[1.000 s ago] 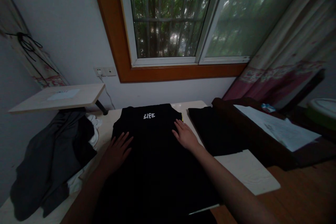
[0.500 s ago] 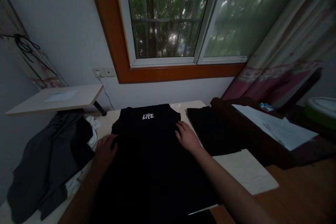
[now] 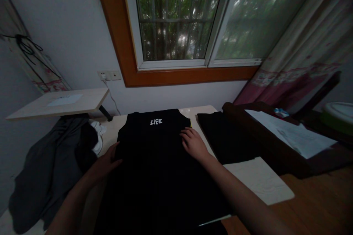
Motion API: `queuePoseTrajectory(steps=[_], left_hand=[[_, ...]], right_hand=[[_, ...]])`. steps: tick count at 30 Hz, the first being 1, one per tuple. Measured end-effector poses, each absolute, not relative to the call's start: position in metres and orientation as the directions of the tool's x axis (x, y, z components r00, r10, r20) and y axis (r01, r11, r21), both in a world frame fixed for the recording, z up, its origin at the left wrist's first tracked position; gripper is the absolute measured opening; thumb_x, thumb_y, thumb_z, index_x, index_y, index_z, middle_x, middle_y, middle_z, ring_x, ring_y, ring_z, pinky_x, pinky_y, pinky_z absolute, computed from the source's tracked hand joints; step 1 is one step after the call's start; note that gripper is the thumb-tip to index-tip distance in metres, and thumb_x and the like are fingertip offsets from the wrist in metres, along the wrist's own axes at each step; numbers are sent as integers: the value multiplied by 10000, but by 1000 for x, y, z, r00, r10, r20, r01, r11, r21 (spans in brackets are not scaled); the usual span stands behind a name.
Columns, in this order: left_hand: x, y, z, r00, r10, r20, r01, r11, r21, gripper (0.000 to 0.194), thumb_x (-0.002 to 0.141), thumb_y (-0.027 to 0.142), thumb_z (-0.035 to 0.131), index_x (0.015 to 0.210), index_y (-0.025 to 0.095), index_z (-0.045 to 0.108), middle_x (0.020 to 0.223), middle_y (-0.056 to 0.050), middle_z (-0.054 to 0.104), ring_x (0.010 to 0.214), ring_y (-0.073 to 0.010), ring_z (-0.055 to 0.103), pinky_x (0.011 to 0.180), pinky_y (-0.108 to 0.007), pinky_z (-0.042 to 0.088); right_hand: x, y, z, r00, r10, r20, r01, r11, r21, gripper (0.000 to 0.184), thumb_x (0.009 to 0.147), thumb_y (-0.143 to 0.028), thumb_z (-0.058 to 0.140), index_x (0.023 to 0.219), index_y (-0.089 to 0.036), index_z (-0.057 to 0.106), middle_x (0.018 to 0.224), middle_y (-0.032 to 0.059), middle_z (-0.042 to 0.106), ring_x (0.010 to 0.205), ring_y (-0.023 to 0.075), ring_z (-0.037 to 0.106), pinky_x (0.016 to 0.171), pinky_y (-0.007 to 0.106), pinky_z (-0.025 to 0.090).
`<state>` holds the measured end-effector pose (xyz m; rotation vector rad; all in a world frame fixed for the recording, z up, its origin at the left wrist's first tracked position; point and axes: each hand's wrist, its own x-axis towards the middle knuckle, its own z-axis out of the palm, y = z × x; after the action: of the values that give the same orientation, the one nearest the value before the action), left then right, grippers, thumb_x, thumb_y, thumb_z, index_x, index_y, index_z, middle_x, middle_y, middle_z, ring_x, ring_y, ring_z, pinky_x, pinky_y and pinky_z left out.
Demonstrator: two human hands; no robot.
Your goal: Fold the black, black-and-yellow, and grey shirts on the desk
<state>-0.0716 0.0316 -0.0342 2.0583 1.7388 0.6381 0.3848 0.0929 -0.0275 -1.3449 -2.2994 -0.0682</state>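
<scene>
A black cloth garment with white lettering [image 3: 165, 165] lies spread on a pale wood-look desk [image 3: 200, 110] below the window, its lettered end toward the wall. The lettering is hard to read from this side, and the cloth is so dark that its folds and layers can't be made out. Its near end runs into shadow at the bottom of the view, so where it stops is unclear.

The left hand [image 3: 106, 161] is at the garment's left edge, thumb set wide of the fingers; the fingertips are lost against the black, so contact there is uncertain. The right hand [image 3: 194, 144] rests on the opposite edge with its fingers loosely extended and slightly bent, gripping nothing that shows. Just beyond it, a small yellow patch [image 3: 191, 125] peeks out at the border.

To the left, a heap of dark grey and black clothing [image 3: 52, 169] partly covers some white cloth [image 3: 99, 139], and its far end disappears under a pale raised shelf [image 3: 91, 97]. To the right lies a flat black cloth [image 3: 228, 136], its outer side blending into dark brown furniture [image 3: 270, 150]. A green container with a pale lid [image 3: 338, 117] is cut off by the frame.
</scene>
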Motion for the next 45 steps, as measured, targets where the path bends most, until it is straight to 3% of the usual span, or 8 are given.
queuePoseTrajectory(steps=[4,9,13,21,26,31,37,45], left_hand=[[-56,18,-11,187,977,-105,617,-34,786,874,850,509,673,1584,242,282,1528,-159,514,1360,-333,549,1076,-465,496],[-28,5,21,310,889,-336,393,202,897,869,939,544,561,1614,335,56,1021,-60,724,683,-227,735,616,-359,574],[-18,17,11,348,871,-346,267,262,927,851,937,522,563,1604,335,67,1056,-59,696,736,-217,742,658,-359,575],[-52,59,-29,48,997,-62,341,42,939,581,887,485,568,1390,199,519,928,-26,672,614,-142,646,556,-276,464],[-74,64,-44,-86,979,187,482,-123,868,454,917,457,537,1275,195,633,1067,-70,711,875,-197,685,800,-343,530],[-72,62,-47,11,931,364,627,-289,723,338,938,384,514,1183,248,704,1162,-67,681,1067,-224,649,964,-396,520],[-66,61,-45,101,923,370,688,-333,645,335,955,294,459,1179,264,706,1186,-62,648,1142,-222,621,1025,-419,505],[-63,63,-56,205,902,379,757,-392,523,460,857,133,456,1213,269,712,1234,-67,631,1191,-249,561,1058,-475,460]], right_hand=[[369,86,-19,-511,758,406,746,626,-229,285,925,-141,552,1154,-201,711,1189,98,690,1225,276,551,1097,479,435],[340,68,-12,-697,657,287,577,752,-319,304,935,-137,546,1191,-211,694,1124,72,705,1058,220,614,993,399,480],[313,54,-10,-792,556,252,453,812,-367,317,939,-150,548,1219,-212,683,1076,56,706,997,192,615,948,337,485],[263,40,-7,-903,362,233,285,908,-307,289,964,-200,561,1227,-227,678,1183,33,701,1013,181,602,924,304,463],[224,30,-8,-944,219,245,161,959,-235,340,1014,-263,526,1344,-264,605,1424,5,600,1087,188,582,879,312,467],[190,22,-9,-974,152,170,113,969,-218,391,1054,-350,458,1438,-319,521,1384,36,625,1108,221,599,843,352,479],[186,26,-6,-989,120,83,88,946,-312,441,989,-501,541,1333,-236,616,1221,77,653,985,210,640,756,309,483],[220,31,0,-979,169,118,106,902,-418,190,875,-298,637,1030,-208,701,1163,50,643,943,173,622,736,257,474]])
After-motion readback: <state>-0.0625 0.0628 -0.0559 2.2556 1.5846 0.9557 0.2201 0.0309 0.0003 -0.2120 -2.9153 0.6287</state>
